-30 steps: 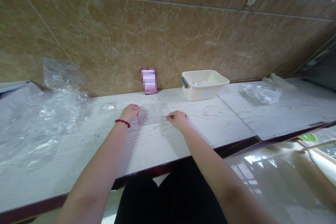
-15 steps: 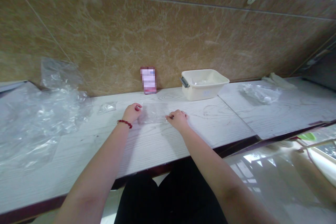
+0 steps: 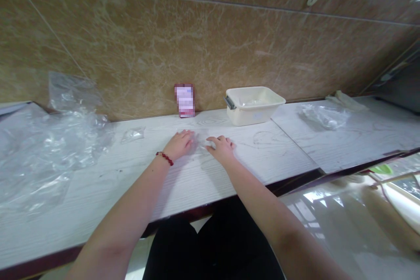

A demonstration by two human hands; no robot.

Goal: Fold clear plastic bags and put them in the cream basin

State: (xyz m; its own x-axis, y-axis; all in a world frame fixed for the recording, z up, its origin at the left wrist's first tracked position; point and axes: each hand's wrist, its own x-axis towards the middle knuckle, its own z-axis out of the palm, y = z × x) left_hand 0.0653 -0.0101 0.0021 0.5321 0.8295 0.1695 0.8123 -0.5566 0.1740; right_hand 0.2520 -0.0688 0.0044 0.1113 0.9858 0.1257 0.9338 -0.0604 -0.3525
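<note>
A clear plastic bag lies on the white wood-grain table between my hands. My left hand, with a red bead bracelet at the wrist, rests flat over the bag's left part, its fingers extended. At the bag's right end, my right hand has its thumb and fingers curled round the edge, pinching it. A small clear packet lies left of my left hand.
Left, a large heap of clear plastic bags. Behind my hands, a phone-like item leans on the wall. A cream bin stands back right; further right lie more clear plastic and a pale cloth-like item.
My left hand has moved right over the bag, and its fingers have gone from a pinch at the left edge to lying extended. The bag's visible part has become smaller. My right hand has barely moved.
</note>
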